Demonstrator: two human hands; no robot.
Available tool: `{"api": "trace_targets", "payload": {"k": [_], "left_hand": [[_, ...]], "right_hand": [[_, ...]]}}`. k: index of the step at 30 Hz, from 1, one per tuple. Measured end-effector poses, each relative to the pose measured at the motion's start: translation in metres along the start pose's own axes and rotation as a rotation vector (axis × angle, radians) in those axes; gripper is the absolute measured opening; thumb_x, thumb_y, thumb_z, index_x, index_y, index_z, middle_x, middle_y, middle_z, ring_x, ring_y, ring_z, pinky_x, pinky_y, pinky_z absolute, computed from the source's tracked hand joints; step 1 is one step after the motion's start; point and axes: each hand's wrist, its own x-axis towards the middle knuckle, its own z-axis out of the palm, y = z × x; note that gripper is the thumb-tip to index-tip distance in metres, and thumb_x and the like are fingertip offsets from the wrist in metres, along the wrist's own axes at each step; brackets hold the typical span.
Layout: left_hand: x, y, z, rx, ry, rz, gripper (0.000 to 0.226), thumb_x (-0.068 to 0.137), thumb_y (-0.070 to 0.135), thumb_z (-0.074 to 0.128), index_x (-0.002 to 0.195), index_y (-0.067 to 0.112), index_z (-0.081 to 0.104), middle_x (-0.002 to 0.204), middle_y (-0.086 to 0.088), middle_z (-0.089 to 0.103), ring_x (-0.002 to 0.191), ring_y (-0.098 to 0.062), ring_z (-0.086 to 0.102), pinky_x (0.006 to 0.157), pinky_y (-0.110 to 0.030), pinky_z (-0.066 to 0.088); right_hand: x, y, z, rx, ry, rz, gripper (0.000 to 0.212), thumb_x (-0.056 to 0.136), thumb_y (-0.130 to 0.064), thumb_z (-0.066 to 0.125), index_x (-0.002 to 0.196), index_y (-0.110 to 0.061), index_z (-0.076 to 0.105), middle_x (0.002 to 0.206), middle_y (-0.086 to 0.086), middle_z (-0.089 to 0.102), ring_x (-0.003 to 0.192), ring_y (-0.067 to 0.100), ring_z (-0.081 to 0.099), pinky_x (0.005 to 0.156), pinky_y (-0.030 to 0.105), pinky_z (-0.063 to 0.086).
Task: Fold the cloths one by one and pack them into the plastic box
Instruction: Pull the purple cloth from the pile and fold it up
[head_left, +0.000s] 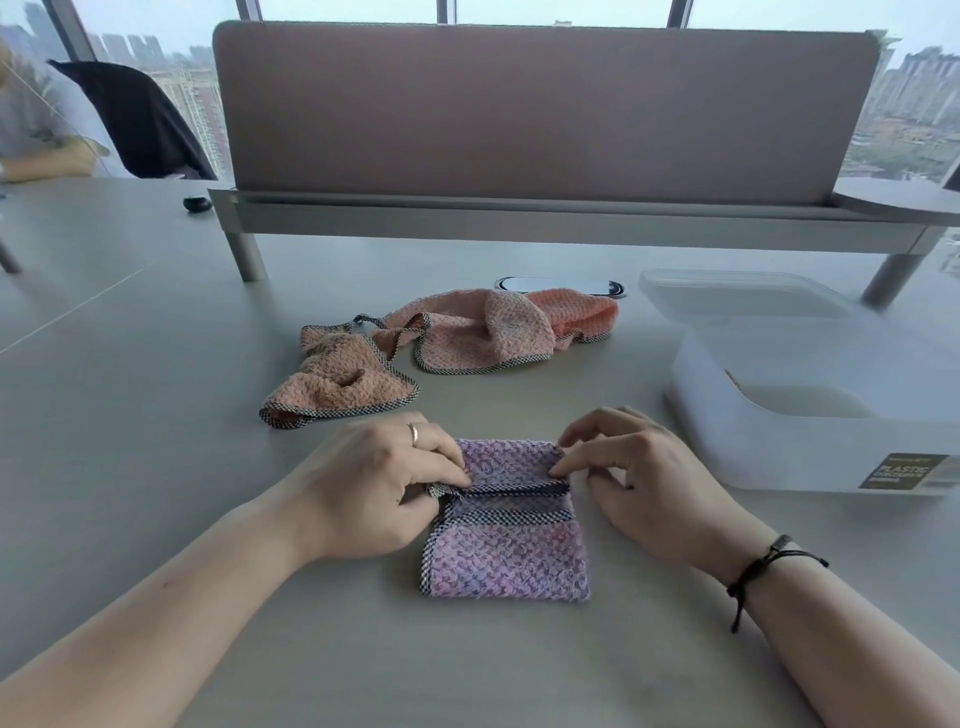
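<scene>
A purple cloth (506, 551) with checked trim lies partly folded on the grey table in front of me. My left hand (382, 488) pinches its folded edge at the left corner. My right hand (631, 467) pinches the same edge at the right corner. Behind it lie two crumpled pink cloths, one (337, 384) at the left and one (493, 327) further back. The translucent plastic box (810, 441) stands open at the right, with no cloth visible inside.
The box's lid (737, 293) lies behind the box. A raised shelf with a mauve divider panel (545, 109) spans the back of the table. A cable port (561, 286) sits behind the pink cloths. Another person's arm (47, 161) rests at far left.
</scene>
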Motion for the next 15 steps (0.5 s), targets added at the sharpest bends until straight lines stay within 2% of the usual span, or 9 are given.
{"api": "trace_targets", "payload": {"k": [3,5,8,10,12,15], "left_hand": [[-0.001,0.003,-0.007,-0.08,0.011,-0.012,0.037,0.073,0.02,0.05,0.097,0.024,0.079,0.106,0.015,0.071,0.104,-0.006,0.062,0.088,-0.034,0.052],[-0.001,0.006,-0.012,-0.166,-0.003,-0.001,0.039,0.075,0.022,0.05,0.104,0.019,0.076,0.115,0.009,0.069,0.113,-0.009,0.06,0.097,-0.034,0.047],[0.003,0.013,-0.013,-0.231,-0.056,-0.029,0.052,0.086,0.04,0.048,0.127,0.015,0.066,0.14,0.001,0.06,0.137,-0.008,0.046,0.115,-0.028,0.033],[0.005,0.019,-0.006,-0.145,-0.154,-0.035,0.075,0.091,0.063,0.039,0.146,0.013,0.049,0.155,-0.002,0.043,0.148,-0.002,0.028,0.122,-0.028,0.02],[0.004,0.025,0.003,-0.038,-0.295,-0.034,0.096,0.087,0.081,0.022,0.157,0.014,0.025,0.164,0.0,0.02,0.151,0.001,0.008,0.124,-0.024,0.005],[0.0,0.027,0.014,0.077,-0.414,-0.092,0.088,0.09,0.075,0.018,0.158,0.021,0.002,0.166,0.007,-0.003,0.148,0.006,-0.013,0.118,-0.013,-0.01]], "right_hand": [[0.001,-0.004,-0.001,0.036,0.117,-0.026,0.028,0.089,-0.005,0.063,0.096,-0.028,0.077,0.105,-0.016,0.068,0.098,0.005,0.064,0.086,0.03,0.052],[0.003,-0.012,0.001,0.053,0.137,-0.026,0.018,0.096,-0.024,0.06,0.107,-0.028,0.074,0.115,-0.017,0.069,0.109,0.002,0.063,0.092,0.03,0.051],[0.006,-0.026,0.008,0.029,-0.018,-0.043,0.049,0.098,-0.056,0.042,0.133,-0.028,0.061,0.141,-0.013,0.057,0.137,0.002,0.044,0.114,0.03,0.036],[0.007,-0.035,0.012,-0.027,-0.192,-0.065,0.072,0.095,-0.07,0.025,0.151,-0.027,0.038,0.157,-0.011,0.037,0.148,0.001,0.023,0.123,0.032,0.02],[0.004,-0.041,0.015,-0.08,-0.36,-0.032,0.088,0.088,-0.078,0.011,0.159,-0.025,0.013,0.165,-0.01,0.013,0.151,0.0,0.003,0.125,0.035,0.009],[-0.002,-0.046,0.015,-0.185,-0.515,0.024,0.094,0.082,-0.079,0.001,0.158,-0.026,-0.007,0.165,-0.011,-0.009,0.149,0.0,-0.015,0.125,0.033,-0.003]]}}
